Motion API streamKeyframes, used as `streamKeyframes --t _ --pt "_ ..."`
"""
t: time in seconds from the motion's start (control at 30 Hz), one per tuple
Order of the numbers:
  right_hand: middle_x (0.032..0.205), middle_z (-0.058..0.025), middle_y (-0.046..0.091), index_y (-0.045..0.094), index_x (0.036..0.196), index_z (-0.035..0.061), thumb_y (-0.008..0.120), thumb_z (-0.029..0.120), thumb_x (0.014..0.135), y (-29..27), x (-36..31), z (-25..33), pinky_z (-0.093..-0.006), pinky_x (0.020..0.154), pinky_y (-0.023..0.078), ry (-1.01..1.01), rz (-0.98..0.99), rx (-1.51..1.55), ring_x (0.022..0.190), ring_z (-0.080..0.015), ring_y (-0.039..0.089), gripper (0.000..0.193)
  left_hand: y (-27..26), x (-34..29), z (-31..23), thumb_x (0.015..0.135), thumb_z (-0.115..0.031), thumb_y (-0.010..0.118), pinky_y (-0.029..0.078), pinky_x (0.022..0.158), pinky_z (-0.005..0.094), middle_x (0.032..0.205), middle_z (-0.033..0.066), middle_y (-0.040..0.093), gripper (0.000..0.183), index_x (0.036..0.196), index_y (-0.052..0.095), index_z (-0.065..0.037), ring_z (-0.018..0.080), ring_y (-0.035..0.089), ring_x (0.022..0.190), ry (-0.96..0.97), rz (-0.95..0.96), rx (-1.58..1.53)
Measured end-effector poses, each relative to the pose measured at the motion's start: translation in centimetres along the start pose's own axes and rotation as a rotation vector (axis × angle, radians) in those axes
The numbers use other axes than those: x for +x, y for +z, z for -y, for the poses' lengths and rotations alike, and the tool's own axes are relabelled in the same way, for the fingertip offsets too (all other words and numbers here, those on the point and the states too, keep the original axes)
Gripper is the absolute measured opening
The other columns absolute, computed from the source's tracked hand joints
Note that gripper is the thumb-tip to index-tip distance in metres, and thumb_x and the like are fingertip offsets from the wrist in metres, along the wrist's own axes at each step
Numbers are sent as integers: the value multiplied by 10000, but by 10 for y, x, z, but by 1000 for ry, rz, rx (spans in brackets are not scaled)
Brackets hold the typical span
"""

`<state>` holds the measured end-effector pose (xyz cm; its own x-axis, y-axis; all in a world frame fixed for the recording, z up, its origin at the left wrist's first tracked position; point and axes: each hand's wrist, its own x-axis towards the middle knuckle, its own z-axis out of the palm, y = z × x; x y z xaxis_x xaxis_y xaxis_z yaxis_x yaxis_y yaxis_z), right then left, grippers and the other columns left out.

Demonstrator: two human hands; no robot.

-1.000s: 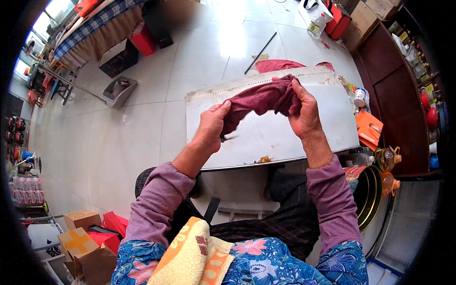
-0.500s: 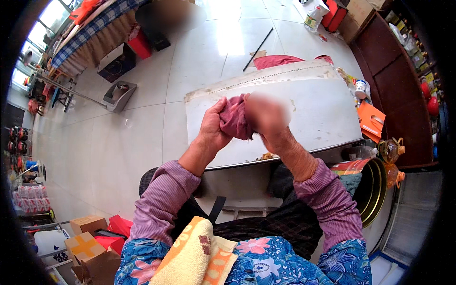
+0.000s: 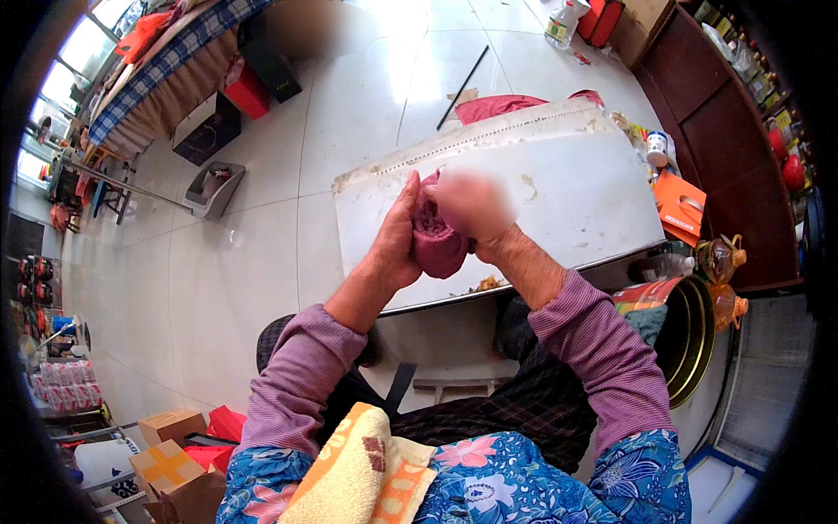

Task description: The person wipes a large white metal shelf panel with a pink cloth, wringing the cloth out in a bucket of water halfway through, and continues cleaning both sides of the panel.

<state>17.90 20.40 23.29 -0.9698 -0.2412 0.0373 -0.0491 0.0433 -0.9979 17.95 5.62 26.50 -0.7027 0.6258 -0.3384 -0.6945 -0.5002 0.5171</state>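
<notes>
A bunched maroon cloth [image 3: 439, 253] is held between my two hands above the white tabletop [image 3: 576, 205]. Along its left side, my left hand [image 3: 400, 237] is closed on it, with the thumb pointing up. My right hand [image 3: 476, 203] grips the cloth's upper right part; a blur covers most of that hand. Folds show in the gap between the hands, and the lower end bulges out rounded. Brownish crumbs [image 3: 487, 284] lie at the table's near edge, just below the hands.
To the right stand a large round tin [image 3: 690, 341], oil bottles [image 3: 723, 255] and an orange bag [image 3: 678, 208]. A dustpan [image 3: 214, 190] and a dark box [image 3: 206, 128] are on the floor at left. Cardboard boxes [image 3: 166, 467] sit lower left. A yellow towel [image 3: 340, 472] lies over my lap.
The cloth has been turned so its folded inside faces up and its rounded end hangs lower. Both hands have shifted slightly, the right one a little to the left.
</notes>
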Motion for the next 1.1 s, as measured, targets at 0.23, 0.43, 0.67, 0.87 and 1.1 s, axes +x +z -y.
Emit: streamKeyframes --t 0.23,0.43,0.67,0.87,1.1 --pt "945 -74 579 585 955 86 654 128 701 1 7 -2 -379 777 466 -225 -284 58 894 -253 562 266 -4 -2 3 888 -642 367 432 933 509 1141 71 611 604 1177 555 -146 260 565 1078 53 -2 -118" --pt "837 -74 582 601 821 79 643 126 700 13 7 9 -375 688 471 -527 -509 -857 825 -228 576 136 14 -11 13 807 -666 518 484 774 329 1188 27 579 717 1276 469 -127 191 584 1029 31 90 -110" --pt "603 -87 600 565 732 43 639 288 850 27 15 20 -371 552 469 -104 -680 -416 549 -259 583 282 -8 -6 26 790 -405 686 422 537 294 818 6 572 391 1022 562 -115 146 529 672 128 12 183" --pt "611 -129 595 561 728 20 574 518 849 25 19 20 -383 582 466 105 -622 -495 579 -266 590 513 7 -7 22 719 -211 776 354 446 228 737 -10 512 419 1017 520 -66 93 465 545 134 -65 275" --pt "866 -39 599 601 861 82 422 778 776 -8 8 68 -306 761 409 305 -176 240 831 -135 528 724 1 -7 1 769 -150 675 389 523 207 782 39 559 263 980 564 -39 104 497 650 141 40 63"
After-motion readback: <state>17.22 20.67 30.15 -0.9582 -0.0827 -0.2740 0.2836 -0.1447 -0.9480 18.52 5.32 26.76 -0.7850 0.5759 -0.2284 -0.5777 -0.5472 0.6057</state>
